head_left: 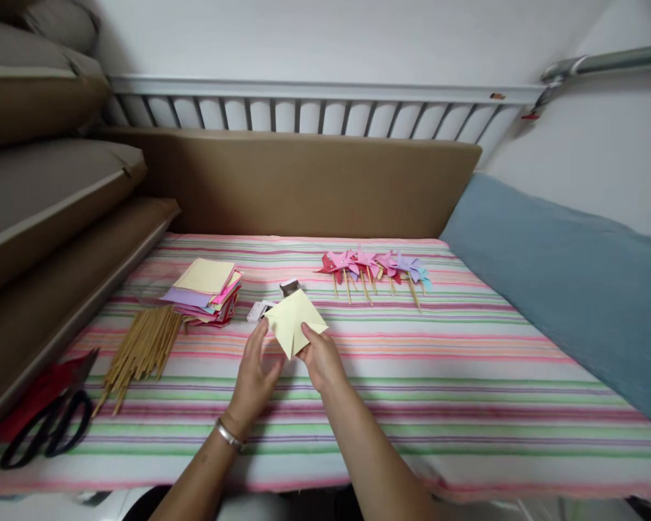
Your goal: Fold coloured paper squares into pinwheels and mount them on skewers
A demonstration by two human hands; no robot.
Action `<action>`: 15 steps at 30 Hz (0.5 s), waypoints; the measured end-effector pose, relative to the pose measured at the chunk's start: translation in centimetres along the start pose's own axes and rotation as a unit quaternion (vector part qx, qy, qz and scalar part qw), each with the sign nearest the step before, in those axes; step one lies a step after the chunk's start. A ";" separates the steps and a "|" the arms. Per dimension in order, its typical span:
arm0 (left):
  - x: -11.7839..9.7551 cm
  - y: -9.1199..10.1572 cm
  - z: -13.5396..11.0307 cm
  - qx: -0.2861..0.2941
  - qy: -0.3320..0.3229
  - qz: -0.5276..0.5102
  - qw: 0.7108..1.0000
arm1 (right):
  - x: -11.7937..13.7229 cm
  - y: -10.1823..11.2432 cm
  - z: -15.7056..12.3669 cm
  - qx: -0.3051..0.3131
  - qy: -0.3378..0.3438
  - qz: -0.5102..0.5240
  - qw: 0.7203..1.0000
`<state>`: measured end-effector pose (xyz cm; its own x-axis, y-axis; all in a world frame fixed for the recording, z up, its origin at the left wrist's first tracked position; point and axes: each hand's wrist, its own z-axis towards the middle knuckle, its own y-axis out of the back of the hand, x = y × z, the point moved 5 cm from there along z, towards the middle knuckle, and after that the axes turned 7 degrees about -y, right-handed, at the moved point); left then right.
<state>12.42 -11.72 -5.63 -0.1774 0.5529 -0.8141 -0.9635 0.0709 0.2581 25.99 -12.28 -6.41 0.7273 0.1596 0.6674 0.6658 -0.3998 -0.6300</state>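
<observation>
Pale-yellow paper (293, 315), pink-and-green striped cloth (456, 398), tan sticks (145, 340)

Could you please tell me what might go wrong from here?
The pale yellow paper might tear at its near-corner slit if the right hand pulls hard. The scissors, close to the front edge of the striped cloth, could be knocked off.

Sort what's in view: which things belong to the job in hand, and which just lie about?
Likely the job's:
cream paper in right hand
paper stack
sticks
pinwheels
scissors
small boxes, contents unclear

Likely just about:
brown-sided cushions
radiator
blue fabric
</observation>
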 end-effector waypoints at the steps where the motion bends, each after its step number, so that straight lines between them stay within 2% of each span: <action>1: 0.8 0.1 0.1 -0.027 0.073 -0.094 0.993 | 0.1 0.1 0.1 -0.003 -0.003 0.001 1.000; 2: 1.4 0.1 0.1 -0.046 0.143 -0.189 0.970 | 0.1 0.1 0.1 -0.004 -0.006 0.000 1.000; 4: 2.1 -0.6 0.1 -0.045 0.256 -0.353 0.899 | 0.0 0.1 0.1 -0.004 -0.011 -0.005 1.000; 6: 2.1 -1.3 0.2 -0.017 0.318 -0.450 0.834 | -0.4 0.0 0.1 -0.003 -0.016 -0.017 1.000; 7: 2.0 -1.6 0.2 -0.007 0.334 -0.473 0.816 | -0.6 -0.1 0.0 -0.003 -0.017 -0.024 1.000; 9: 2.1 -1.8 0.1 -0.009 0.346 -0.481 0.806 | -1.1 -0.1 -0.1 -0.004 -0.019 -0.049 0.999; 15: 3.3 -2.1 -0.1 -0.056 0.376 -0.438 0.814 | -2.2 -0.2 0.1 -0.007 0.001 -0.179 0.984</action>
<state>13.83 -10.11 -8.86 0.5564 -0.3374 -0.7594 -0.7911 0.0646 -0.6083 24.32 -12.48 -7.79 0.4459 0.2912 0.8464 0.8773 -0.3298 -0.3487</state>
